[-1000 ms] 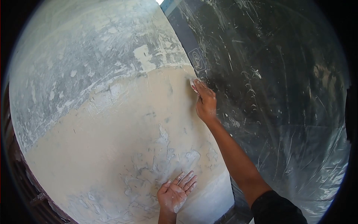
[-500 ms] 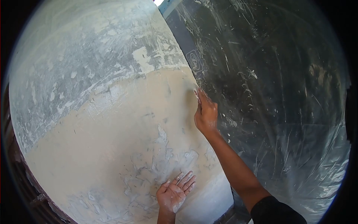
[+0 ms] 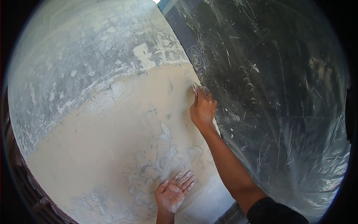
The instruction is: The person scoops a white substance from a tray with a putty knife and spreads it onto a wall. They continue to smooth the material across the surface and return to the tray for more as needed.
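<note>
On my feed, the small white-smeared tool (image 3: 194, 88) points up the view, its long axis roughly following the plastered wall (image 3: 108, 130)'s edge, slightly lower than a second ago. It juts beyond the fingertips of the right hand (image 3: 203, 106), pinched narrowly; below-left of that grip, the left hand (image 3: 173, 196) spreads palm-up; rightward hangs dark sheeting (image 3: 276, 108).

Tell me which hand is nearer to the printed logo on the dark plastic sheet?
The right. The right hand is below the logo in the picture, at the edge of the pale wall; the left hand is much lower, palm open.
</note>
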Tool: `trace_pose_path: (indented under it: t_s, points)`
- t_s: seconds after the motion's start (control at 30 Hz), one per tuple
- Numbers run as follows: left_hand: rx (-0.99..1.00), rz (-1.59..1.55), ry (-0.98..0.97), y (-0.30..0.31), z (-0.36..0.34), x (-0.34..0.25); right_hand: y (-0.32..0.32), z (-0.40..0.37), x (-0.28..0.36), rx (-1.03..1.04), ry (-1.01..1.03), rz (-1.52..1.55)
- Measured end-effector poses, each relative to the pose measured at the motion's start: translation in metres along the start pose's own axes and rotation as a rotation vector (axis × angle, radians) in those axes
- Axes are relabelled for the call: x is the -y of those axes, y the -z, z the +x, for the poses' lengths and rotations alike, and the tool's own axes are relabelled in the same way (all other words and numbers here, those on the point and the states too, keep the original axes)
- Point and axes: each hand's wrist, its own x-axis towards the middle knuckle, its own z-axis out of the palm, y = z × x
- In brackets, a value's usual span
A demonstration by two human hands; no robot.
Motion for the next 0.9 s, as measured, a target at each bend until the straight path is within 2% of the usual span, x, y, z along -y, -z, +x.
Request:
trace_pose_path:
  t_s: [0.03,0.13,0.2,0.23,0.27,0.33,0.4,0.43,0.5,0.57,0.67,0.73,0.77,0.83,0.9]
  points:
    - [-0.012,0.004,-0.002,-0.001,-0.004,-0.001,-0.013,0.000,-0.009,0.005,-0.011,0.004]
    - [-0.019,0.047,-0.028,-0.009,-0.002,0.003,-0.037,-0.017,-0.022,-0.077,0.169,-0.098]
    - [-0.185,0.429,-0.123,-0.020,-0.005,0.007,-0.022,-0.064,-0.024,0.025,0.271,0.013]
    - [-0.178,0.425,-0.124,-0.021,-0.008,0.006,-0.009,-0.076,-0.023,0.103,0.330,0.078]
    - [-0.182,0.441,-0.121,-0.020,-0.011,0.003,-0.004,-0.066,-0.021,0.098,0.344,0.079]
    - [-0.185,0.467,-0.133,-0.018,-0.012,-0.002,-0.002,-0.028,-0.010,-0.145,0.351,0.146]
    - [-0.150,0.466,-0.156,-0.013,-0.017,-0.008,-0.006,0.031,-0.001,-0.257,0.396,0.128]
    - [-0.155,0.469,-0.159,-0.013,-0.016,-0.009,-0.016,0.040,-0.004,-0.255,0.392,0.133]
    - [-0.141,0.366,-0.201,-0.012,-0.017,-0.007,-0.038,0.044,-0.013,-0.113,0.393,0.117]
    - [-0.158,0.392,-0.207,-0.018,-0.016,-0.004,-0.030,-0.018,-0.014,-0.046,0.435,0.128]
    - [-0.190,0.430,-0.222,-0.015,-0.023,-0.003,-0.005,-0.152,-0.039,0.203,0.510,0.130]
    - [-0.183,0.460,-0.235,-0.016,-0.020,-0.011,0.019,-0.191,-0.052,0.306,0.530,0.201]
    - [-0.187,0.471,-0.236,-0.015,-0.025,-0.012,0.022,-0.177,-0.051,0.307,0.533,0.207]
    - [-0.200,0.486,-0.237,-0.011,-0.032,-0.016,0.022,-0.113,-0.042,0.037,0.461,0.277]
    - [-0.089,0.035,-0.214,-0.005,-0.032,-0.021,0.012,-0.029,-0.029,-0.152,0.426,0.295]
